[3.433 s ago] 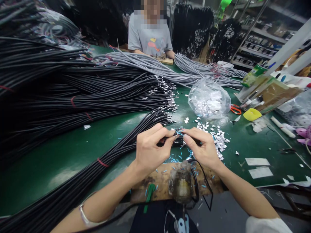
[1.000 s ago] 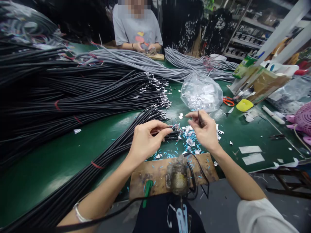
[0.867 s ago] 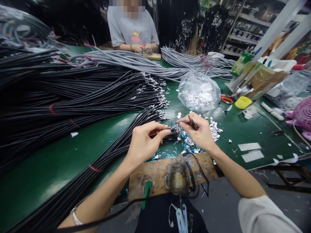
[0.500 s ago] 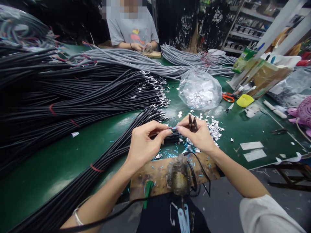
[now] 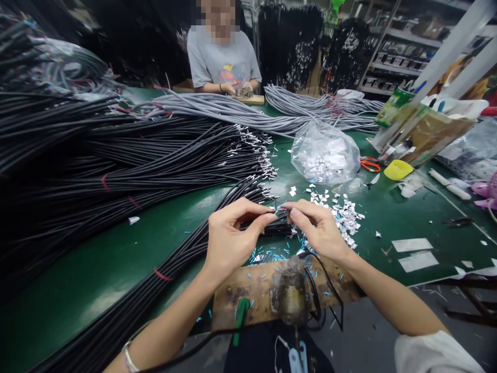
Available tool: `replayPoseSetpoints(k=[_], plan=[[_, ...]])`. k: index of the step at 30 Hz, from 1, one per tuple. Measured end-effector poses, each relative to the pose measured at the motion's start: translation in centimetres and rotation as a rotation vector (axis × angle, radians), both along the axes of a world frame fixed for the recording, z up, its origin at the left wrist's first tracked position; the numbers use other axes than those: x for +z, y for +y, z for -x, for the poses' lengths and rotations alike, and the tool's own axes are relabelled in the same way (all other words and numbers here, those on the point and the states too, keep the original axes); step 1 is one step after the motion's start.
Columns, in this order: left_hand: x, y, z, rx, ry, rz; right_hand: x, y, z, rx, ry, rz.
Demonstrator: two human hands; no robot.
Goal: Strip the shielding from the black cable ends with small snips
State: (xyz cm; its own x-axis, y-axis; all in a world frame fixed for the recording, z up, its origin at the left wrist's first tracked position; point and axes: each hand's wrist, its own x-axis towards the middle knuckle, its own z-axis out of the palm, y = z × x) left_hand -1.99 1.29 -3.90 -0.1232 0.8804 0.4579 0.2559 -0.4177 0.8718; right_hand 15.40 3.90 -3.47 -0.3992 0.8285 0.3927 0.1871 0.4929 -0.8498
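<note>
My left hand (image 5: 235, 235) is closed, thumb and forefinger pinching the end of a black cable. Thin coloured wires (image 5: 278, 209), blue and red among them, fan out from that end between my two hands. My right hand (image 5: 320, 230) is closed with its fingertips at these wires. The dark wire cutters seen in it a moment ago are mostly hidden; only a small dark bit shows under the fingers. Below my hands lie more black cable ends (image 5: 277, 227) from a bundle (image 5: 186, 248) tied with a red band. Blue wire snippets (image 5: 272, 254) are scattered there.
Foil scraps (image 5: 347, 220) and a clear plastic bag (image 5: 325, 155) lie right. Black cable bundles (image 5: 186, 160) fill the left, grey cables (image 5: 225, 111) cross behind. A stained wooden board (image 5: 256, 295) bears a metal fixture (image 5: 293, 300). Orange-handled scissors (image 5: 370, 164) lie right. A co-worker (image 5: 225, 62) sits opposite.
My right hand came in from the right with wire cutters, their tips upright half a second ago. Those tips have turned out of sight, and the fingers meet the wires. The view shifted slightly.
</note>
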Motion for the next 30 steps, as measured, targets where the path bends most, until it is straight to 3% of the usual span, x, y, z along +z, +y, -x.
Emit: replayPoseSetpoints(k=[7, 19, 24, 30], plan=[[-0.4, 0.0, 0.0, 0.042, 0.065, -0.045, 0.3, -0.1, -0.2, 0.019, -0.022, 0.041], [-0.3, -0.3, -0.5, 0.184, 0.271, -0.273, 0.2, -0.3, 0.1, -0.037, -0.029, 0.054], [-0.7, -0.5, -0.8, 0.219, 0.215, -0.18, -0.4, -0.7, 0.4, -0.133, -0.031, -0.014], [-0.2, -0.6, -0.4, 0.03, 0.135, 0.015, -0.5, -1.0, 0.6, -0.175, -0.075, -0.126]])
